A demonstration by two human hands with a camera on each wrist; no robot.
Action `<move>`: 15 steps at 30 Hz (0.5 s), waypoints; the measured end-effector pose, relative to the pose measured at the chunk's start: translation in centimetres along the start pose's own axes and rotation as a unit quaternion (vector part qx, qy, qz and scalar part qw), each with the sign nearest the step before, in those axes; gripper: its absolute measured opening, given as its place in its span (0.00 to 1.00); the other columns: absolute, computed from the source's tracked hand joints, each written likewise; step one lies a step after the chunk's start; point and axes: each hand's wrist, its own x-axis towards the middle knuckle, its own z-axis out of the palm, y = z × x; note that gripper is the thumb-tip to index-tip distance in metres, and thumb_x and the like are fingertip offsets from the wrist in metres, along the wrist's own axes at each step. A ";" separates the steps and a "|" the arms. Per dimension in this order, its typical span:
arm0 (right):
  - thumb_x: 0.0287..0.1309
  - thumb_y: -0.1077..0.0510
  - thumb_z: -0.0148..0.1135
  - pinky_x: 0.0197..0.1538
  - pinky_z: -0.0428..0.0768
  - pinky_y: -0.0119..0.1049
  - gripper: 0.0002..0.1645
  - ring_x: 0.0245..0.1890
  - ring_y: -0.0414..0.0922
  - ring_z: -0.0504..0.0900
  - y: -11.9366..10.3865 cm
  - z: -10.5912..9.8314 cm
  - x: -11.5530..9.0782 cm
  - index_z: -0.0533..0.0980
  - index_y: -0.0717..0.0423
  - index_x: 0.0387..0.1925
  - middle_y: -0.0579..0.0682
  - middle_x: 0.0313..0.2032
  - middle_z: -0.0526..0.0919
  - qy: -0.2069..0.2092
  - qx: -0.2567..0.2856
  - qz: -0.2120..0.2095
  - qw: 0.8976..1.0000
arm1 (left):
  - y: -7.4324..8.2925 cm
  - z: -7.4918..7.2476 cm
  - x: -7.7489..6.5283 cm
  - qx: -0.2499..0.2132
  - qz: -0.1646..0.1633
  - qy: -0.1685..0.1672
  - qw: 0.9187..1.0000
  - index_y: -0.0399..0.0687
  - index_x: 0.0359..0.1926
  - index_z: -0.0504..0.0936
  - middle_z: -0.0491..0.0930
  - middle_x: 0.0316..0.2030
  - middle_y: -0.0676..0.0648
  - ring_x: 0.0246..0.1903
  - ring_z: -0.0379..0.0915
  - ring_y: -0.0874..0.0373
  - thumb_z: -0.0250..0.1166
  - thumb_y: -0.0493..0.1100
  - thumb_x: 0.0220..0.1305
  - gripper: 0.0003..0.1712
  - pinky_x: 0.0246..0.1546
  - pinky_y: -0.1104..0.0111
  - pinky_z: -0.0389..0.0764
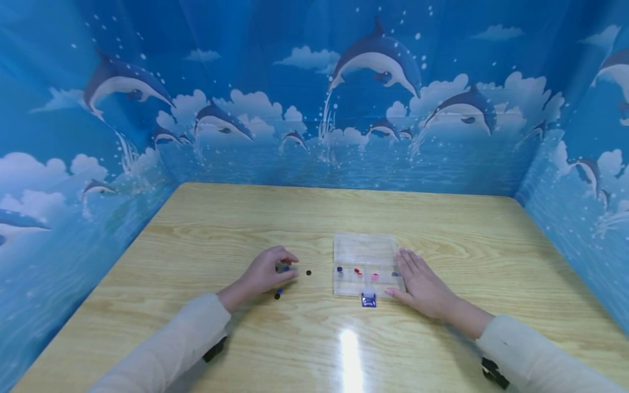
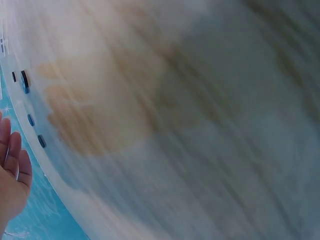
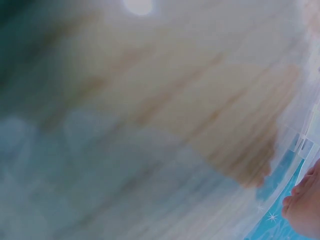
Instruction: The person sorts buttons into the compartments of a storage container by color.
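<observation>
My left hand [image 1: 262, 271] hovers low over the table at left of centre, its thumb and fingers apart and loosely bent. Between them, small blue pieces [image 1: 286, 268] show on the tabletop; whether the fingers touch any is hard to tell. In the left wrist view the left hand [image 2: 15, 182] shows extended fingers beside several small dark and blue round pieces [image 2: 25, 82]. My right hand [image 1: 426, 289] rests on the right edge of a clear plastic box [image 1: 363, 248], fingers straight. Inside its front compartments lie a dark blue piece [image 1: 339, 269], red pieces [image 1: 357, 271] and a pink piece [image 1: 375, 277].
A black round piece [image 1: 308, 272] lies between the left hand and the box. Nearer me are another blue piece [image 1: 280, 291] and a black piece [image 1: 277, 296]. A blue label or latch [image 1: 368, 301] sits at the box's front edge. Dolphin-print curtains [image 1: 304, 136] border the wooden table [image 1: 275, 213].
</observation>
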 end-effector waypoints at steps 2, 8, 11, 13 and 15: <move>0.61 0.38 0.50 0.68 0.51 0.55 0.50 0.68 0.65 0.51 0.0 0.0 0.0 0.51 0.75 0.65 0.72 0.67 0.52 0.000 0.000 0.000 1.000 | -0.2 -0.2 -0.1 0.004 0.005 -0.001 1.000 0.41 0.41 0.82 0.80 0.34 0.48 0.35 0.75 0.57 0.70 0.43 0.51 0.16 0.41 0.65 0.79; 0.61 0.38 0.50 0.68 0.51 0.55 0.50 0.68 0.65 0.51 0.0 -0.1 0.0 0.51 0.75 0.65 0.71 0.67 0.52 0.001 0.003 0.002 1.000 | -0.5 -0.7 -0.5 -0.005 0.008 0.001 1.000 0.40 0.41 0.82 0.80 0.34 0.47 0.36 0.76 0.55 0.70 0.43 0.50 0.17 0.42 0.63 0.78; 0.61 0.38 0.50 0.69 0.50 0.55 0.50 0.68 0.65 0.51 -0.1 -0.1 -0.1 0.50 0.75 0.65 0.71 0.67 0.51 -0.002 0.004 0.003 1.000 | -0.7 -0.9 -0.7 -0.003 -0.001 -0.001 1.000 0.41 0.41 0.82 0.80 0.36 0.47 0.37 0.76 0.56 0.70 0.43 0.50 0.17 0.42 0.64 0.78; 0.61 0.38 0.50 0.69 0.50 0.55 0.50 0.68 0.65 0.51 -0.1 -0.1 -0.1 0.50 0.75 0.65 0.71 0.67 0.51 -0.003 0.004 0.004 1.000 | -0.9 -1.1 -0.8 0.001 -0.003 -0.004 1.000 0.41 0.41 0.82 0.80 0.36 0.48 0.37 0.76 0.57 0.70 0.44 0.50 0.18 0.43 0.64 0.78; 0.61 0.38 0.50 0.69 0.50 0.55 0.50 0.68 0.65 0.51 -0.1 -0.1 -0.1 0.51 0.75 0.65 0.71 0.67 0.51 -0.004 0.003 0.003 1.000 | -1.2 -1.2 -0.8 0.006 -0.009 -0.010 1.000 0.42 0.41 0.82 0.80 0.37 0.48 0.38 0.75 0.57 0.70 0.45 0.50 0.18 0.44 0.63 0.77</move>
